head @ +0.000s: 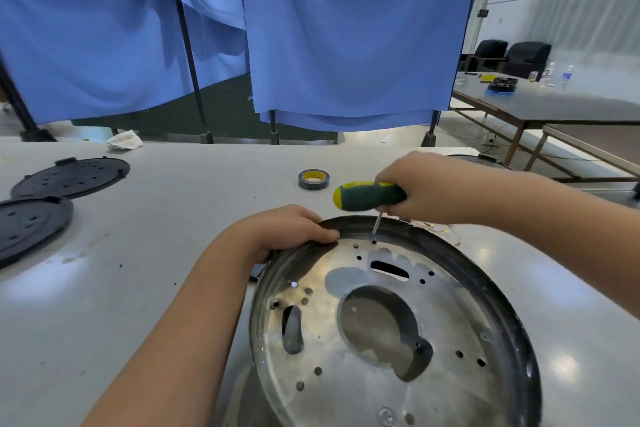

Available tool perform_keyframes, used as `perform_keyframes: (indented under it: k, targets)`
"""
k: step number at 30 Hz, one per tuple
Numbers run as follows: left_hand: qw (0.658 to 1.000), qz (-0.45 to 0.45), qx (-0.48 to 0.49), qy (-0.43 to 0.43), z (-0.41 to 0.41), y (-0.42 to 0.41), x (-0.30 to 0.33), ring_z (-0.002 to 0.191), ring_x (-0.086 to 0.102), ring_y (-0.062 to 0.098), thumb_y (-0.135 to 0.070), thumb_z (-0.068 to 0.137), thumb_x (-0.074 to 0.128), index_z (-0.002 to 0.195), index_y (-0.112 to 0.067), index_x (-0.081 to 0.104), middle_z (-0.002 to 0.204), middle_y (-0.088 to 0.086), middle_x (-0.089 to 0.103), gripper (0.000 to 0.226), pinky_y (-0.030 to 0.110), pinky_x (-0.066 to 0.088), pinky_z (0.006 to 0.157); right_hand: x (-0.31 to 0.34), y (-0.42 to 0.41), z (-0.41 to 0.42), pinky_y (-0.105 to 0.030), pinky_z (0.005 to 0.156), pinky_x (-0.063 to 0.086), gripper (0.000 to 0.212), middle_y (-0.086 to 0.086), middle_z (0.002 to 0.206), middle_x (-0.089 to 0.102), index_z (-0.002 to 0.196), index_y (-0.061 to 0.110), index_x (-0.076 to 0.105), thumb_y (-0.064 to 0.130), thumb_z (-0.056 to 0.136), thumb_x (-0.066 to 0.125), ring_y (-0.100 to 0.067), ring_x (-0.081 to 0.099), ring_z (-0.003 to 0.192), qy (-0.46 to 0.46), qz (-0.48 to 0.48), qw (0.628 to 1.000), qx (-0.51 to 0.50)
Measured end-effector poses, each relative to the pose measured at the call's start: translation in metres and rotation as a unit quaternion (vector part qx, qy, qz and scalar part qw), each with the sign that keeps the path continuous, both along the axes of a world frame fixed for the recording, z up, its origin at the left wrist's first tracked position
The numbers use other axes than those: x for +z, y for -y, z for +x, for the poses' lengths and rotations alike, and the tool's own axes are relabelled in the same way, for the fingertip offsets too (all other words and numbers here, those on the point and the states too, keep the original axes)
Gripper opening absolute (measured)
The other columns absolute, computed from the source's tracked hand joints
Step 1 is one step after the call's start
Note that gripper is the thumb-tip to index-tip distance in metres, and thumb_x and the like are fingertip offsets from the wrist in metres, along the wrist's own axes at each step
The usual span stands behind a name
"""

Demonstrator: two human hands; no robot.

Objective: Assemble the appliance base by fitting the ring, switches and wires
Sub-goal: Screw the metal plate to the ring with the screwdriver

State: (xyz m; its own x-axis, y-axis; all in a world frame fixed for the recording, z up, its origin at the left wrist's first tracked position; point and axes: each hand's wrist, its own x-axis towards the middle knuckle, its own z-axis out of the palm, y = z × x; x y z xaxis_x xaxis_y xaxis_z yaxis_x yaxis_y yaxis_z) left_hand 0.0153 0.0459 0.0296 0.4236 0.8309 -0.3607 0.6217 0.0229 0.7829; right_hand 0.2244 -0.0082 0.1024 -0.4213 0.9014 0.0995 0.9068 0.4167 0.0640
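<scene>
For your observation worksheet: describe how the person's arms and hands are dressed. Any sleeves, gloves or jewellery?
Both forearms are bare to the frame edge: no sleeves show. The left hand and right hand wear no gloves, and no rings, watch or bracelets are visible.

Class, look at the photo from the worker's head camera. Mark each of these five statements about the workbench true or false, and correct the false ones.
1. The right hand holds a screwdriver with a green and yellow handle. True.
2. The left hand rests flat on the table, away from the metal base. False: it grips the base's far left rim.
3. The screwdriver's tip points down at a small hole near the base's far edge. True.
4. The roll of tape lies inside the base. False: it lies on the table beyond it.
5. Two black round covers lie at the table's left. True.
</scene>
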Motion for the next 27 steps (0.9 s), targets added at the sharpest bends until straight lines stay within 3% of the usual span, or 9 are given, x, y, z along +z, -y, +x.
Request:
perform_keyframes:
  k: [3,6,9,12,16,19,23,27]
  targets:
    - [1.000,0.004,0.003,0.024,-0.004,0.000,0.004,0.084,0.073,0.020,-0.040,0.086,0.068,0.096,-0.022,0.073,0.090,0.001,0.076,0.021,0.026,0.059,0.067,0.009,0.008,0.016,-0.020,0.052,0.042,0.016,0.004,0.061,0.059,0.073,0.022,0.064,0.032,0.085,0.066,-0.010,0.054,0.055,-0.154,-0.007,0.987,-0.039]
    - [0.999,-0.005,0.010,0.051,-0.013,0.000,0.008,0.089,0.072,0.026,-0.037,0.088,0.066,0.095,-0.019,0.075,0.094,0.007,0.075,0.021,0.035,0.058,0.078,0.010,0.021,0.040,-0.031,0.066,0.052,0.005,0.000,0.069,0.069,0.081,0.024,0.071,0.029,0.082,0.070,-0.023,0.064,0.067,-0.297,0.003,0.952,-0.067]
    - [0.996,-0.016,0.034,0.085,-0.024,-0.001,0.010,0.078,0.071,0.024,-0.032,0.089,0.065,0.090,-0.015,0.075,0.092,0.011,0.075,0.020,0.032,0.057,0.068,0.000,0.035,0.070,-0.024,0.060,0.044,0.002,0.012,0.065,0.069,0.083,0.025,0.072,0.026,0.081,0.073,-0.004,0.063,0.061,-0.399,0.037,0.908,-0.120]
    - [0.992,-0.003,0.074,0.100,-0.034,-0.004,0.014,0.075,0.072,0.025,-0.032,0.088,0.066,0.092,-0.011,0.074,0.090,0.013,0.075,0.023,0.033,0.059,0.067,-0.022,0.044,0.098,-0.021,0.052,0.037,0.005,0.018,0.051,0.061,0.079,0.025,0.070,0.023,0.080,0.074,-0.004,0.053,0.048,-0.465,0.059,0.861,-0.194]
    - [0.984,-0.002,0.129,0.124,-0.048,-0.005,0.018,0.071,0.072,0.028,-0.034,0.087,0.067,0.095,-0.005,0.072,0.089,0.017,0.075,0.030,0.035,0.060,0.062,-0.060,0.050,0.108,-0.011,0.040,0.035,0.006,0.011,0.047,0.059,0.078,0.017,0.071,0.017,0.078,0.077,0.001,0.044,0.038,-0.461,0.005,0.850,-0.256]
    - [0.977,-0.011,0.165,0.135,-0.056,-0.006,0.019,0.064,0.071,0.026,-0.034,0.088,0.065,0.097,-0.001,0.071,0.086,0.018,0.074,0.034,0.031,0.057,0.053,-0.087,0.052,0.102,-0.016,0.048,0.037,0.011,0.008,0.052,0.063,0.072,0.020,0.072,0.011,0.076,0.078,0.001,0.050,0.042,-0.418,-0.040,0.867,-0.267]
    - [0.965,-0.031,0.211,0.152,-0.059,-0.009,0.015,0.067,0.068,0.030,-0.033,0.088,0.065,0.099,0.000,0.070,0.090,0.021,0.073,0.035,0.037,0.057,0.065,-0.108,0.050,0.096,-0.027,0.059,0.042,0.012,-0.004,0.062,0.066,0.067,0.019,0.070,0.010,0.074,0.074,-0.013,0.056,0.059,-0.352,-0.068,0.895,-0.266]
    - [0.951,-0.050,0.254,0.169,-0.060,-0.013,0.012,0.059,0.068,0.028,-0.034,0.088,0.066,0.094,-0.001,0.069,0.077,0.018,0.073,0.033,0.037,0.058,0.062,-0.117,0.052,0.096,-0.020,0.058,0.043,0.012,0.003,0.064,0.066,0.067,0.022,0.069,0.013,0.073,0.076,-0.008,0.056,0.059,-0.326,-0.075,0.902,-0.271]
